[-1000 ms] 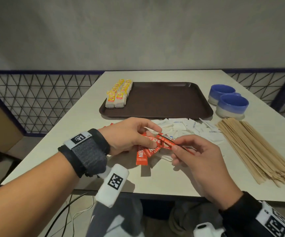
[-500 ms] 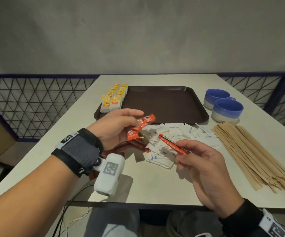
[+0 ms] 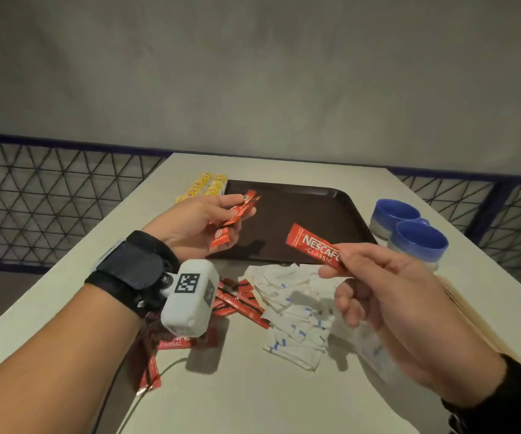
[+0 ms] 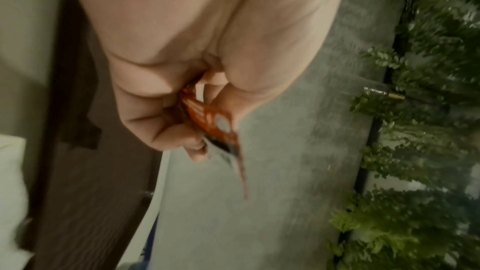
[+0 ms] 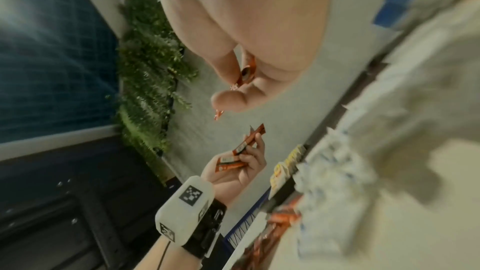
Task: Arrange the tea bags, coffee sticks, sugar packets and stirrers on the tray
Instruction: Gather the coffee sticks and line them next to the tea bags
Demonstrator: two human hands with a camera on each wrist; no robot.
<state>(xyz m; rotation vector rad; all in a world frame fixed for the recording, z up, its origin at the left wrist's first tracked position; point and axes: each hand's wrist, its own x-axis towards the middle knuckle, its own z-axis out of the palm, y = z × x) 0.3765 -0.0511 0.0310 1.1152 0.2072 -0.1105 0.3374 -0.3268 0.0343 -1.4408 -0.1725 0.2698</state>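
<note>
My left hand (image 3: pixel 209 220) holds a few red coffee sticks (image 3: pixel 235 216) above the left part of the brown tray (image 3: pixel 325 211); the same sticks (image 4: pixel 213 122) show in the left wrist view. My right hand (image 3: pixel 375 277) pinches one red Nescafe coffee stick (image 3: pixel 314 244) over the tray's near edge, its end (image 5: pixel 246 69) visible between thumb and finger. Yellow tea bags (image 3: pixel 204 187) lie in rows at the tray's far left. More red coffee sticks (image 3: pixel 240 303) and white sugar packets (image 3: pixel 296 311) are heaped on the table before the tray. Wooden stirrers (image 3: pixel 459 296) lie right, mostly hidden by my right hand.
Two blue and white bowls (image 3: pixel 415 236) stand right of the tray. A wire-mesh fence (image 3: pixel 49 195) with a blue rail borders the white table (image 3: pixel 268 396). A cable (image 3: pixel 146 393) hangs at the table's front edge. The tray's middle is bare.
Both hands have risen from the pile and moved toward the tray, the left carrying its sticks further forward, the right turning its single stick label up. The camera has tilted upward.
</note>
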